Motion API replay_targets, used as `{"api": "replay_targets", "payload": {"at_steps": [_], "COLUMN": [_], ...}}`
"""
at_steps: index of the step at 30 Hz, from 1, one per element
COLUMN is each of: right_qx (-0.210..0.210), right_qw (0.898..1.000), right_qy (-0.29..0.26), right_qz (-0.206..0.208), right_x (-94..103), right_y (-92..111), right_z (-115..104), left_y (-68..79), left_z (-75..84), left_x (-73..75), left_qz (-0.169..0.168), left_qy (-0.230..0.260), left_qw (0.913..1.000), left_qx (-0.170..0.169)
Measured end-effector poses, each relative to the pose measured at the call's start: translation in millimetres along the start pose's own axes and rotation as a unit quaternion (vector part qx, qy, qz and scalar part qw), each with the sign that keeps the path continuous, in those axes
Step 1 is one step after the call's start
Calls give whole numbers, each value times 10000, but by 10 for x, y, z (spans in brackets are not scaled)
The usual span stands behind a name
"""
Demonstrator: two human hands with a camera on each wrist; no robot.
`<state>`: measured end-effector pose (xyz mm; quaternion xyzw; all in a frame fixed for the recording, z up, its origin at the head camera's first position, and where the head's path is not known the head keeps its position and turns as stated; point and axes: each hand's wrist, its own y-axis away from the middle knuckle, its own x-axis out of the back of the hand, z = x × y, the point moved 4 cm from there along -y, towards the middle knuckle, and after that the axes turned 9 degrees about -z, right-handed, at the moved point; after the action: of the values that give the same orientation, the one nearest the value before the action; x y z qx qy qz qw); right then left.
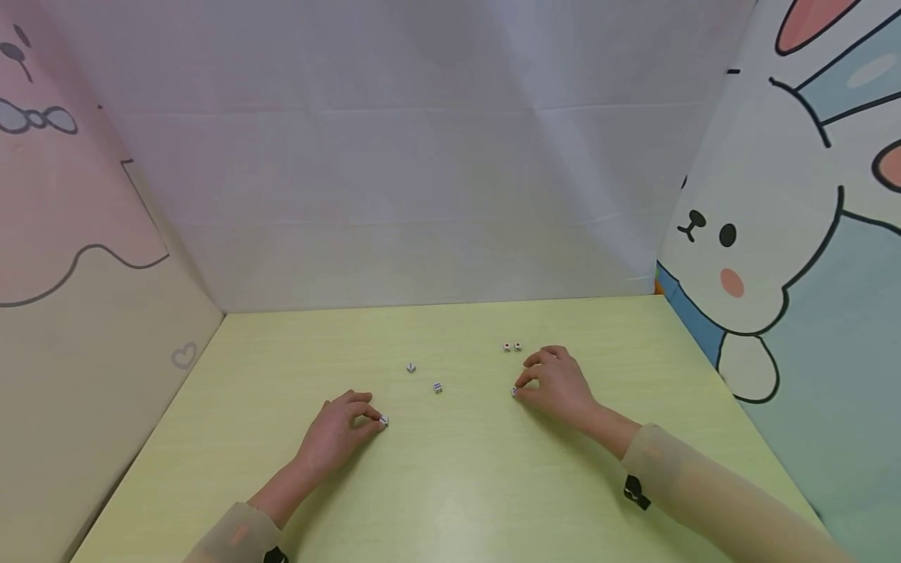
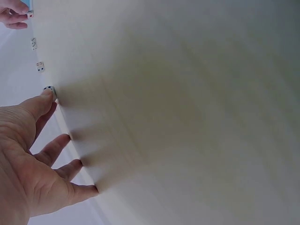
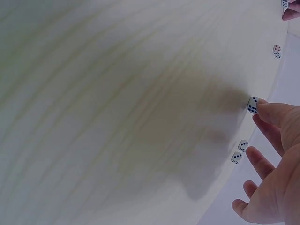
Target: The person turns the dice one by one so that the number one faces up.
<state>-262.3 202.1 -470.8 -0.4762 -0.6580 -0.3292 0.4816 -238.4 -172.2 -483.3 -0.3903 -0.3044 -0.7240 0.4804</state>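
On the left of the table, my left hand point(image 1: 338, 432) pinches a white die point(image 1: 383, 421) between thumb and index finger; its other fingertips touch the tabletop in the left wrist view. My right hand point(image 1: 559, 389) pinches another white die point(image 1: 515, 392) between thumb and forefinger, low over the table or on it; which, I cannot tell. In the right wrist view this die point(image 3: 252, 105) shows dark pips. Between the hands lie two loose dice, one farther back point(image 1: 411, 367) and one nearer point(image 1: 438, 388). Two more dice point(image 1: 512, 346) sit side by side just beyond my right hand.
The pale yellow table point(image 1: 450, 485) ends at a white cloth wall point(image 1: 422, 195) behind. A pink and cream panel point(image 1: 84, 352) stands along the left side, and a panel with a cartoon rabbit point(image 1: 760, 258) along the right.
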Motion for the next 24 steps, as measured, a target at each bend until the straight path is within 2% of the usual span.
{"api": "replay_targets", "payload": {"at_steps": [24], "right_qx": [211], "right_qw": [9989], "right_qy": [406], "right_qz": [-24], "right_x": [-91], "right_y": [-20], "right_z": [-30], "left_y": [22], "left_z": [-64], "left_x": [-117], "left_qz": [2], "left_qy": [127], "left_qw": [9999], "left_qx": [15]}}
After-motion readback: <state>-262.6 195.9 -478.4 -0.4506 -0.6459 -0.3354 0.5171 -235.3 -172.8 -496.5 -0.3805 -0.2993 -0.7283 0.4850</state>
